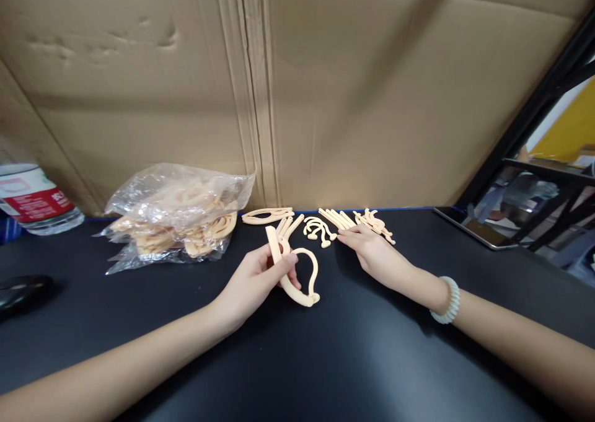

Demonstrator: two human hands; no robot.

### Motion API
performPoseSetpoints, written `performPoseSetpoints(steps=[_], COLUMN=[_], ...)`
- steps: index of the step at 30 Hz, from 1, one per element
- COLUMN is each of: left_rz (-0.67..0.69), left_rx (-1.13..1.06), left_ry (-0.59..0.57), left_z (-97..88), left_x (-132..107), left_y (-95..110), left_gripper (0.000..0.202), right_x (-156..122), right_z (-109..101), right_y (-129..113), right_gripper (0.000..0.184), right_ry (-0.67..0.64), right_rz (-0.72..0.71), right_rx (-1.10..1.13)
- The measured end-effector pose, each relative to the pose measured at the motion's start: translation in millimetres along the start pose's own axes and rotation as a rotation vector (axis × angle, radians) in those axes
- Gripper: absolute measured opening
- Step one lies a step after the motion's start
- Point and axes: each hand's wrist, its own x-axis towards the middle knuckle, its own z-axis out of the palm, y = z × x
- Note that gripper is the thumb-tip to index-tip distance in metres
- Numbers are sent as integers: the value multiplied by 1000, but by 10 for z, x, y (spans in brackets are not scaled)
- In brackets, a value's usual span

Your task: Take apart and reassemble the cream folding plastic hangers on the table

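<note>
My left hand (253, 279) is closed, thumb and fingers pinching a beige plastic hanger part (296, 293), which looks like a curved arm joined to a rounded loop. It is held just above the dark tabletop. To the right, my right hand (376, 251) reaches to the back row with fingers stretched out, fingertips at a bundle of straight beige strips (335, 217); whether they grip one is hidden. Beside those fingertips lie several small beige hooks (316, 228). Behind my left hand are more short strips (294, 225) and long curved arms (260, 215). Small beige pieces (374, 222) are heaped beyond my right hand.
A clear plastic bag (186, 189) full of beige parts sits at the left back. Farther left stand a labelled bottle (39, 202) and a black mouse (23, 292). A cardboard wall (372, 87) closes the back of the table; a black shelf frame (515, 118) is at right.
</note>
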Motion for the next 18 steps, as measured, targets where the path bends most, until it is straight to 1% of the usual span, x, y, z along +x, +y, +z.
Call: performPoseSetpoints(steps=[5, 9, 11, 13, 16, 18], left_rz=[7, 4, 10, 20, 31, 30], left_rx=[17, 13, 17, 33, 56, 39], left_ry=[2, -4, -10, -23, -48, -63], left_z=[15, 28, 28, 25, 19, 16], left_x=[-13, -15, -15, -15, -11, -8], left_y=[36, 48, 43, 34, 20, 12], left_gripper=[26, 27, 28, 29, 30, 28], right_x=[13, 11, 9, 12, 23, 25], right_z=[-12, -10, -16, -41, -124, -193], right_y=[-50, -55, -68, -125, -323, -498], right_gripper=[52, 53, 53, 55, 58, 55], right_ry=[4, -18, 5, 64, 169, 195], right_rz=[12, 22, 18, 2, -85, -215], right_rx=[-4, -36, -67, -80, -8, 48])
